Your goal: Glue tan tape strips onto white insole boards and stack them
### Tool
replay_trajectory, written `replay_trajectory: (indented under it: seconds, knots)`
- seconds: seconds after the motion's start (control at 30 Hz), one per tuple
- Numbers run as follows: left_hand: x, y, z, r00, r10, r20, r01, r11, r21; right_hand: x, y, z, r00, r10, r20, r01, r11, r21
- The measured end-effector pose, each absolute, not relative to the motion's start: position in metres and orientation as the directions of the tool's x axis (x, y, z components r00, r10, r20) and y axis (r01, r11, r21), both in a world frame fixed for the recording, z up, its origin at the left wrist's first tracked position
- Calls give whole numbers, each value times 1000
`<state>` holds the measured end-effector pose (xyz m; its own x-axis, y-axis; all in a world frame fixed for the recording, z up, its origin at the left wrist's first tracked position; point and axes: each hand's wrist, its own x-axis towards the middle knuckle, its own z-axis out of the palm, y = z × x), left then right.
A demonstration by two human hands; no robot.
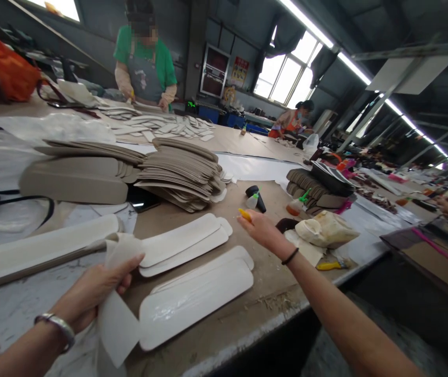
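My left hand [94, 290] is closed on a thin, bent off-white strip [120, 324], whose lower end hangs over the table edge side. My right hand [263, 230] grips a yellow-handled tool [244, 214]; only its yellow end shows. Between the hands lie flat white pieces with rounded ends: one overlapping group [185, 243] at the back and another group [196, 298] in front. The front top piece has a wet-looking shine. To the left lies a stack of long white strips [47, 243] beside my left hand.
Grey-brown panels [185, 170] are piled behind the white pieces. Small glue bottles [298, 204], a dark cylinder [261, 201], a yellow-handled brush [329, 265] and a cream-coloured bag [326, 230] stand or lie to the right. A co-worker in green [145, 68] works across the table.
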<state>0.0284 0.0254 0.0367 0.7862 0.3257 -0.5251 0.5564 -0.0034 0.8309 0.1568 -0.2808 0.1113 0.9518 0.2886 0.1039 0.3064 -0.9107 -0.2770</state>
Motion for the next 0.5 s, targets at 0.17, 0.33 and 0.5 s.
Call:
replay_trajectory:
  seconds: [0.17, 0.33, 0.5]
  knots:
    - [46, 19, 31, 814, 270, -515, 541, -28, 841, 212, -265, 64, 974, 199, -105, 169, -955, -244]
    - [56, 14, 24, 825, 241, -512, 527, 0, 850, 237, -261, 49, 946, 198, -256, 111, -942, -318]
    - [63, 18, 15, 845, 290, -450, 486, -64, 872, 239, -271, 59, 907, 360, -220, 220, -848, -482]
